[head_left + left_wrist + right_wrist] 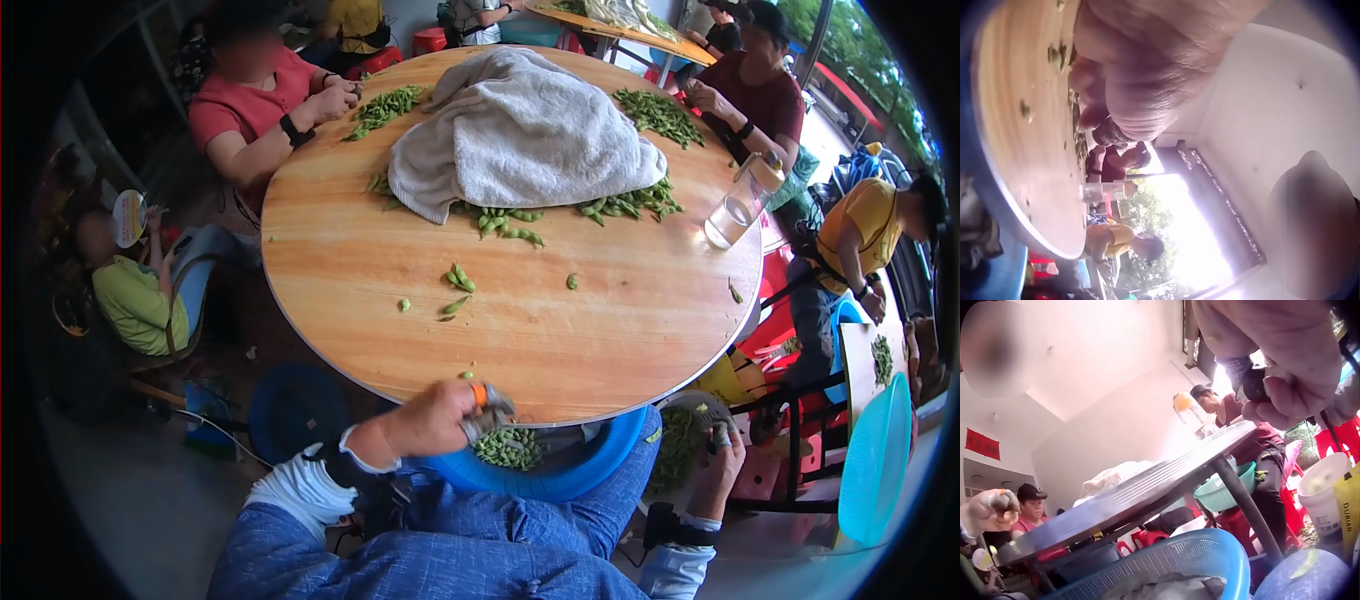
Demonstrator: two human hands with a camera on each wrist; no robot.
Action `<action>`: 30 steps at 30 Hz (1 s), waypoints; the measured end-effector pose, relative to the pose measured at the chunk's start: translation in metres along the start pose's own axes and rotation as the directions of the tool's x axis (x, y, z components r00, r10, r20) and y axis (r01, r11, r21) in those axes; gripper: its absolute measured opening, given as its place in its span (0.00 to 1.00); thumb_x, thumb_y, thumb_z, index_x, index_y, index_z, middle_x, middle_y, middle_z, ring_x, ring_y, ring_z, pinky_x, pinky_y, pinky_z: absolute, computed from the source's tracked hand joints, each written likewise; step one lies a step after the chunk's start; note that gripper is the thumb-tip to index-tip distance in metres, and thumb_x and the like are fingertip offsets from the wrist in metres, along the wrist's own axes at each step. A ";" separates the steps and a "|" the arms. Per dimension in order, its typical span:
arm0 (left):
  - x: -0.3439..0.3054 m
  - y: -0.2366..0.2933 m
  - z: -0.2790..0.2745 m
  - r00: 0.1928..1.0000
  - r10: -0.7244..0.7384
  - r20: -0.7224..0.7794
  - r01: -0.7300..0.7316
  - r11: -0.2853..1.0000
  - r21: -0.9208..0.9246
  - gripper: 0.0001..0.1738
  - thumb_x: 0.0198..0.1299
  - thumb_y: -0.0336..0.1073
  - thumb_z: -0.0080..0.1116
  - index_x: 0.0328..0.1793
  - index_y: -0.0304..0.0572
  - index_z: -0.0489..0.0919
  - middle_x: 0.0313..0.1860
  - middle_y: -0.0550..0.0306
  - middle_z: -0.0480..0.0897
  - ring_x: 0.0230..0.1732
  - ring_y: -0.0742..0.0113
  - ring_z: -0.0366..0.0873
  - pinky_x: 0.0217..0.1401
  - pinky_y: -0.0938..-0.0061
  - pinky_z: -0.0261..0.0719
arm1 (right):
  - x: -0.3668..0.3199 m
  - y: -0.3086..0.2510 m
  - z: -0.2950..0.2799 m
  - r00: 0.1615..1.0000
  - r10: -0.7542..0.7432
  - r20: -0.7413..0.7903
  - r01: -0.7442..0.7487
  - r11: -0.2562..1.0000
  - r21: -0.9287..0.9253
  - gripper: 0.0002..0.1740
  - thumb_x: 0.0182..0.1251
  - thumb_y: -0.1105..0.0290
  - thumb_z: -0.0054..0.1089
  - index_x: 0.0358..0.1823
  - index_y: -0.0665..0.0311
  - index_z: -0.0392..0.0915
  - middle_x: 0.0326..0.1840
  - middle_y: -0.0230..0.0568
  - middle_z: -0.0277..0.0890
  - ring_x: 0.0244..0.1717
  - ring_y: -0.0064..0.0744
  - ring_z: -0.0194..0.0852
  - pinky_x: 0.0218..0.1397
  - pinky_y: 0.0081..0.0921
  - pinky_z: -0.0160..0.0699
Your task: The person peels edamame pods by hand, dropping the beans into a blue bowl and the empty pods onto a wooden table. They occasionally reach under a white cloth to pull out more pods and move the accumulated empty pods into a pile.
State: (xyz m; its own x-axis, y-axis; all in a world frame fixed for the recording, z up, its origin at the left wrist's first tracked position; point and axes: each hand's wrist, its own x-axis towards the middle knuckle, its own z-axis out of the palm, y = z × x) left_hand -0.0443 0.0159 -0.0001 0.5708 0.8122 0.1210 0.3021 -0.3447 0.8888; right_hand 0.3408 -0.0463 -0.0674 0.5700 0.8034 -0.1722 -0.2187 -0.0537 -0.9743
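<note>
My left hand is at the near edge of the round wooden table, orange tape round one finger and grey covers on the fingertips. Below it, shelled green soybeans lie in a blue basin by my lap. Out to the right, my right hand, with dark fingertip covers and bent fingers, is beside a container of green pods. I cannot tell whether either hand holds anything small. Several loose soybean pods lie on the tabletop ahead.
A grey towel covers a heap at the table's far middle, with soybean pods showing along its edge. A clear bottle stands at the right. Two people sit across the table. A white bucket stands beside my blue-clad knee.
</note>
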 end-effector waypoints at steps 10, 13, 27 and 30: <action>0.078 -0.077 -0.094 0.983 0.156 -0.098 -0.046 0.720 0.692 0.14 0.42 0.24 0.52 0.39 0.35 0.75 0.35 0.46 0.74 0.38 0.48 0.72 0.42 0.64 0.71 | -0.017 0.005 0.031 0.995 0.057 0.083 -0.056 0.998 -0.016 0.10 0.59 0.70 0.54 0.42 0.64 0.72 0.28 0.26 0.71 0.25 0.12 0.67 0.23 0.06 0.61; 0.086 -0.076 -0.097 1.000 -0.003 -0.008 0.008 0.674 0.738 0.14 0.40 0.23 0.52 0.38 0.36 0.75 0.34 0.46 0.74 0.38 0.48 0.72 0.42 0.63 0.71 | -0.021 0.004 0.045 0.986 0.006 0.166 0.000 0.999 -0.039 0.10 0.60 0.71 0.52 0.42 0.66 0.73 0.28 0.27 0.72 0.24 0.12 0.64 0.24 0.07 0.60; 0.058 -0.010 -0.030 0.923 -0.342 -0.175 0.071 0.600 -0.797 0.07 0.50 0.24 0.57 0.36 0.40 0.77 0.30 0.60 0.80 0.26 0.78 0.71 0.27 0.87 0.68 | -0.066 -0.020 0.180 0.666 -0.061 0.743 0.141 0.989 -0.045 0.23 0.58 0.78 0.52 0.57 0.67 0.63 0.32 0.31 0.72 0.31 0.17 0.67 0.35 0.16 0.67; 0.057 0.002 -0.010 0.956 -0.243 -0.162 0.031 0.636 -0.771 0.08 0.49 0.23 0.58 0.37 0.40 0.78 0.31 0.62 0.80 0.31 0.79 0.73 0.33 0.86 0.71 | -0.066 -0.024 0.203 0.659 -0.101 0.746 0.240 0.967 -0.081 0.24 0.56 0.78 0.53 0.56 0.68 0.64 0.30 0.33 0.72 0.31 0.18 0.67 0.34 0.17 0.68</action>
State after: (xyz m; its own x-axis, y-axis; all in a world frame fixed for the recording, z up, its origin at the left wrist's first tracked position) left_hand -0.0187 0.0656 0.0126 0.3488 0.9367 -0.0291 -0.3791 0.1694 0.9097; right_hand 0.1475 0.0220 -0.0028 -0.1930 0.9768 0.0930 -0.0108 0.0927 -0.9956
